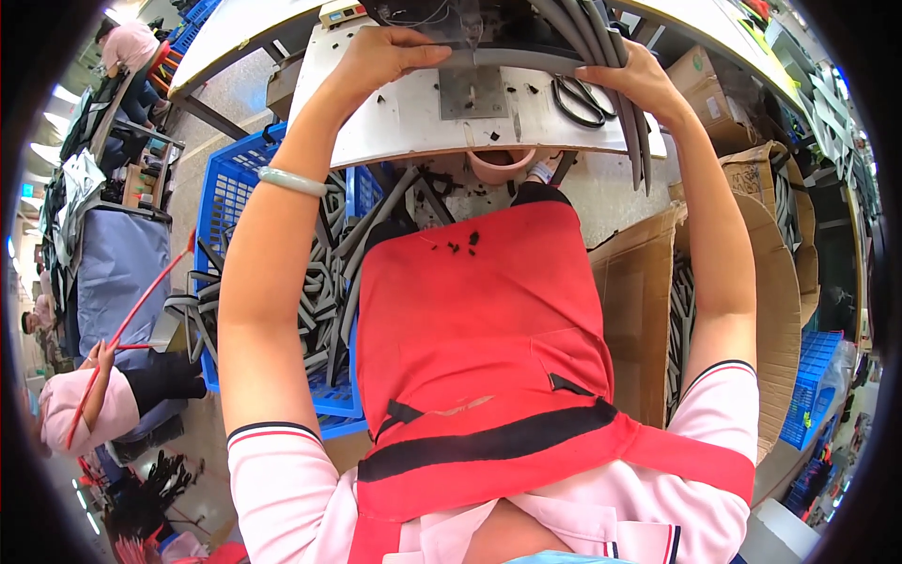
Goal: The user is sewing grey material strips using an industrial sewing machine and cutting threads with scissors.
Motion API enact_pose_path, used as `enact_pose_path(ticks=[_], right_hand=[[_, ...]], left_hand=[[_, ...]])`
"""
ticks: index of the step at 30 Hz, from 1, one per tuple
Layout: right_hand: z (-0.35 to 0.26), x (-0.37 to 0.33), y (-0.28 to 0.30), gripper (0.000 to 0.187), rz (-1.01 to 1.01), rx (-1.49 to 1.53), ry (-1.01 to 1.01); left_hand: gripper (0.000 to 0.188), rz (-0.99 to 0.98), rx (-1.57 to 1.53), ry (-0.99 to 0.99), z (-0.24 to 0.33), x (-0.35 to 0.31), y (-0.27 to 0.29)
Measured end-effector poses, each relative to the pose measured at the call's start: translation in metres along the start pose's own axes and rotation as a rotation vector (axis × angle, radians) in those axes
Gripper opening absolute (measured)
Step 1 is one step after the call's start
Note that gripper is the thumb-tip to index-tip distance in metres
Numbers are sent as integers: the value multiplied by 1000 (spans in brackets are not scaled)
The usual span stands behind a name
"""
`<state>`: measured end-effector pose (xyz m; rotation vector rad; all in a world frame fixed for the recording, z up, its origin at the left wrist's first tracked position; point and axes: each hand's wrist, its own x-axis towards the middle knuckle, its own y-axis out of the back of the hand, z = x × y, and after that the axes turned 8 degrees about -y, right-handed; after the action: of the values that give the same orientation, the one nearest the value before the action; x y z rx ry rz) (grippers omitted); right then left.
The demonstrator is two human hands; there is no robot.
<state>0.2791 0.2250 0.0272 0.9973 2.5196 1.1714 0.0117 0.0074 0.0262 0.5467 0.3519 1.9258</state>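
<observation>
A grey fabric strip is stretched sideways between my hands, under the dark sewing machine head at the top. My left hand pinches its left end, thumb and fingers together. At its right end, my right hand closes on the strip. Several more grey strips run down past the fingers of that hand and hang over the table edge. Below the stretched strip, a metal plate is set in the white table. Black-handled scissors lie beside my right hand.
On my left stands a blue crate full of grey strips; on my right, an open cardboard box holds more. A pink bowl sits under the table. Dark scraps dot the table and my red apron. Another person grips a red pole at left.
</observation>
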Motion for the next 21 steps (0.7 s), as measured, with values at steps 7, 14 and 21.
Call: enact_pose_path(ticks=[7,14,21], right_hand=[[-5,-38,5,46,-107,70,-27],[2,-131,-46,69,-243,39,-151],[50,-184,-116,67,-378,-78,-195]], left_hand=[[40,-28,17,50,26,-43,-1],[31,-49,-107,220,-39,-181,-35],[22,813,-204,583,-201,-379,-110]])
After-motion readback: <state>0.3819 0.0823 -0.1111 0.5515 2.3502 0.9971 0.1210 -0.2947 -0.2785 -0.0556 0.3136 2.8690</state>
